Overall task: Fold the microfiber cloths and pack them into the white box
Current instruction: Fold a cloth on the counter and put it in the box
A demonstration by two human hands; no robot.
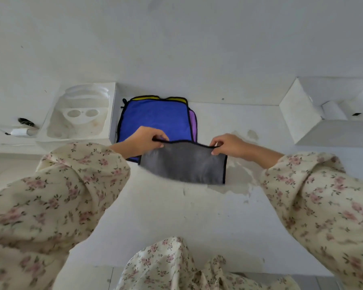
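Both hands hold a grey cloth [184, 164] by its top edge.
The left hand [142, 140] and right hand [231, 146] pinch its corners above the white counter [176, 222], in front of a blue cloth [155, 119].

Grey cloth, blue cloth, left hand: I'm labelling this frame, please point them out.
grey cloth [184, 164], head view, centre of its grey face.
blue cloth [155, 118], head view, centre of its top.
left hand [142, 139], head view, back of the hand.
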